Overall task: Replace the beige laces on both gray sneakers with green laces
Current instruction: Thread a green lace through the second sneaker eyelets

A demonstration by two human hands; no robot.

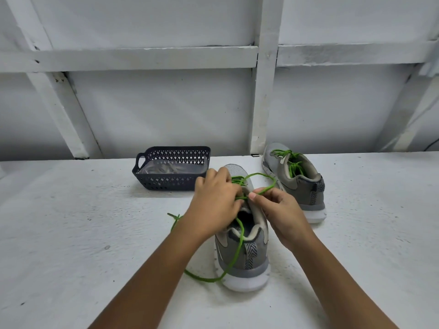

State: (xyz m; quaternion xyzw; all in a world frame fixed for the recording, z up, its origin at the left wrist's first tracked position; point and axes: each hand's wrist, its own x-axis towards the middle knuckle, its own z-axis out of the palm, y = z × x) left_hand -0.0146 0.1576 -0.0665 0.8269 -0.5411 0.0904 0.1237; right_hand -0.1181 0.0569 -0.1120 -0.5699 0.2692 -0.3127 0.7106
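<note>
Step in hand: lacing the near sneaker (247, 257), which stands heel toward the camera at table centre. The far sneaker (301, 184) sits behind and to the right, close but apart, and looks done, with its own green lace (293, 165) threaded and bunched at the tongue. The left hand (215, 200) is curled over the near sneaker's upper eyelets, thumb and forefinger closed on the loose green lace (237, 248) where it crosses the tongue. The right hand (280, 210) pinches the same lace just beside it, with a loop arcing out behind toward the toe. One end of this lace drops through the shoe opening, runs over the heel, curls on the white table (71, 233) and reappears left of the left forearm. By my read, the lower rows are in and the top eyelets remain. The next move calls for finding the free tip, pushing it through the right eyelet, then pulling the slack even. Count: two sneakers, two green laces, one dark basket (171, 181), two hands. The basket holds something pale under clear wrap, possibly the beige laces, but I cannot tell how many.
</note>
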